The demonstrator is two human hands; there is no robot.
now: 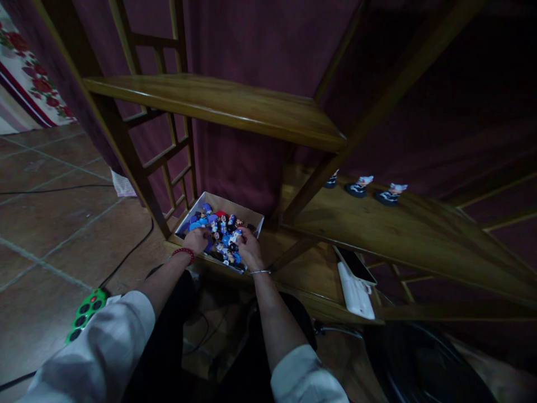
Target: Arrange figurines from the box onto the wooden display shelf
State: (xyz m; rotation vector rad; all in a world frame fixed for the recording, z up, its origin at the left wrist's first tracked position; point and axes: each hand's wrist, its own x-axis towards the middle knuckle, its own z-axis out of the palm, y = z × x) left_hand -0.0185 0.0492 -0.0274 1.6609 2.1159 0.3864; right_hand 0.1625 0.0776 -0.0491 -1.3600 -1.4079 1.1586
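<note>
A shallow white box (pixel 248 213) full of small blue, purple, red and black figurines (pixel 224 224) sits on the low wooden shelf. Over its left front part is my left hand (pixel 197 240), with a red bead bracelet at the wrist; its fingers reach down among the figurines and their tips are hidden. My right hand (pixel 249 246), with a silver bangle, is at the box's right side, fingers pinched on a blue and white figurine (pixel 239 234).
Three small figures (pixel 391 194) on dark bases stand on the middle shelf (pixel 361 224) to the right. A phone (pixel 356 264) and a white case (pixel 356 291) lie lower. A green power strip (pixel 86 313) and cables are on the floor, left. A black round object (pixel 423 364) is lower right.
</note>
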